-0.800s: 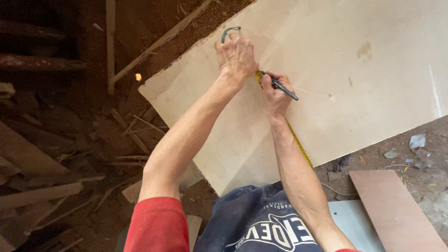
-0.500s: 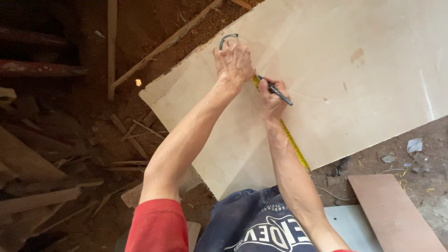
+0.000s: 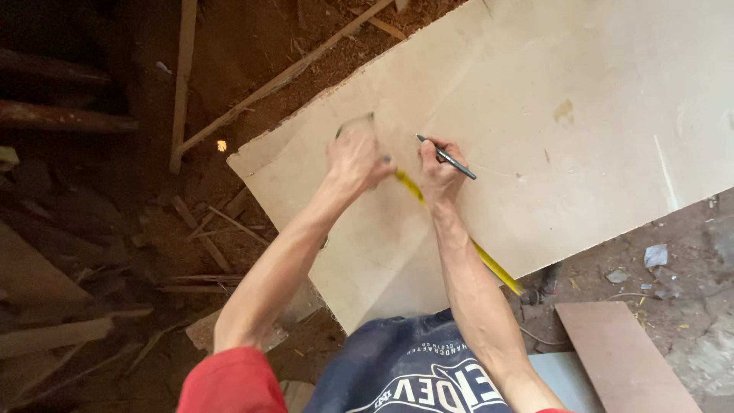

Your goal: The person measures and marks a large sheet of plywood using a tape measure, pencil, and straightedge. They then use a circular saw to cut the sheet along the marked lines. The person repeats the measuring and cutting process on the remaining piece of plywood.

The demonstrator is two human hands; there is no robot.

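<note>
A large pale plywood sheet (image 3: 581,115) lies tilted in front of me. My left hand (image 3: 353,157) is closed on a tape measure case, blurred from motion, near the sheet's left part. The yellow tape (image 3: 489,264) runs from that hand back toward my body, passing under my right forearm and over the sheet's near edge. My right hand (image 3: 440,172) rests on the sheet just right of the tape and grips a dark pen (image 3: 447,158), its tip pointing up-left onto the wood.
Dirt floor with scattered wood strips (image 3: 183,76) and offcuts on the left. A reddish-brown board (image 3: 619,359) and a pale panel (image 3: 562,378) lie at lower right, with small debris (image 3: 656,256) beyond.
Both hands sit lower and closer together in view. The left hand with the tape case moved and blurs. The pen now points up-left, angled differently from before.
</note>
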